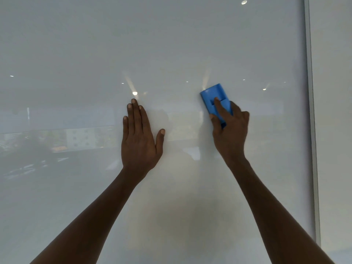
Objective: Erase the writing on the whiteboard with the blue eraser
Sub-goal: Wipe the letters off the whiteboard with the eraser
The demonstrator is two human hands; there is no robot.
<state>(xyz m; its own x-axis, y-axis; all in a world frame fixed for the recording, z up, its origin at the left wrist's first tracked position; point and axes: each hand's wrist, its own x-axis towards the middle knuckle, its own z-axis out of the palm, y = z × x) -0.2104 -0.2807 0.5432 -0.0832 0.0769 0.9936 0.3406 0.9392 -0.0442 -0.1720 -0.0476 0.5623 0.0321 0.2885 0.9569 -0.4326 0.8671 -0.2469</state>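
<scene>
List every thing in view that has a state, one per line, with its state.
whiteboard: upright, glossy, no writing visible in view, only reflections.
blue eraser: held flat against the whiteboard, tilted, upper end leaning left.
right hand: closed around the blue eraser, index finger on top.
left hand: open, palm flat on the whiteboard, empty.
board frame: running along the whiteboard's right edge.

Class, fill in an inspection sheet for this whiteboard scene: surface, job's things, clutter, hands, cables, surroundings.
Surface: whiteboard glossy, shows reflections of lights and a room; no writing seen.
Job's things: blue eraser pressed against the board, tilted, right of centre.
Clutter: nothing seen.
Hands: right hand grips the eraser, forefinger on top; left hand flat on the board, fingers together, holding nothing.
Cables: nothing seen.
Surroundings: pale frame strip at the board's right edge, plain wall beyond.
</scene>
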